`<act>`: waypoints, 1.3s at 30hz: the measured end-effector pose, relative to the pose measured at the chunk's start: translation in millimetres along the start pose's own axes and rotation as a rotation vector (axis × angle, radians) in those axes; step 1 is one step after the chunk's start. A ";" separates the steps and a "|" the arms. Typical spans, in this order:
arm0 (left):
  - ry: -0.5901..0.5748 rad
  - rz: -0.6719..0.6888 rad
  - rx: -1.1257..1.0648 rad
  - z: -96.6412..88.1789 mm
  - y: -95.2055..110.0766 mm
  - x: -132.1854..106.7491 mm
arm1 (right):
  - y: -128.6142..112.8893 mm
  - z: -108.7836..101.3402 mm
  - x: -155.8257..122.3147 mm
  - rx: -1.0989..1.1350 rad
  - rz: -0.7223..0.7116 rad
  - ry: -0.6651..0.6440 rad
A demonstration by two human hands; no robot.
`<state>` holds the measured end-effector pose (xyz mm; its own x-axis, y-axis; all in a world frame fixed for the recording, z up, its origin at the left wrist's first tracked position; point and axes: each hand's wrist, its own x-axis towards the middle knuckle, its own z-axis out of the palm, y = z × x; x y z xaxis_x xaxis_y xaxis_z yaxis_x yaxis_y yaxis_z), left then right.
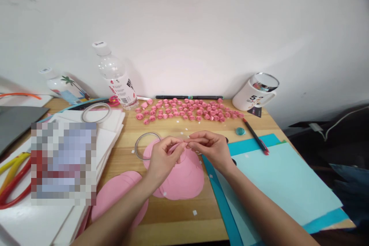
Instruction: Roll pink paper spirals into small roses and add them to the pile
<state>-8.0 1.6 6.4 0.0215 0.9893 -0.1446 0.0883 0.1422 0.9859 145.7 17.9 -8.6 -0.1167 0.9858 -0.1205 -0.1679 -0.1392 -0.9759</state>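
Observation:
My left hand and my right hand meet fingertip to fingertip above the wooden table. Both are closed in a pinch at the same spot. What lies between the fingers is small and mostly covered, so I cannot make it out. Below them are overlapping pink paper circles, and more pink paper circles lie partly under my left forearm. Beyond my hands, many small rolled pink paper flowers are spread in rows. A roll of tape lies just left of my left hand.
On the left, red-handled scissors and another tape roll rest on white sheets. A clear bottle and white mug stand by the wall. At right are light-blue paper, a pen and a small teal cap.

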 end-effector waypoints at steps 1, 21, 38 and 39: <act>0.000 -0.002 0.000 0.0 -0.1 -0.1 | -0.1 0.3 -0.1 0.001 0.001 0.000; -0.049 0.042 -0.031 -1.4 1.3 -0.7 | -0.5 -1.0 0.1 0.038 -0.031 -0.034; -0.009 -0.011 -0.040 -0.8 3.5 -1.1 | -2.5 -0.5 -1.1 0.018 0.014 -0.063; -0.013 -0.009 -0.039 -0.8 3.0 -1.1 | -2.4 -0.6 -1.1 0.010 0.013 -0.060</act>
<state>-8.6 1.0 9.6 0.0335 0.9874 -0.1546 0.0494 0.1528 0.9870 146.8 17.2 -6.3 -0.1779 0.9765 -0.1220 -0.1757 -0.1535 -0.9724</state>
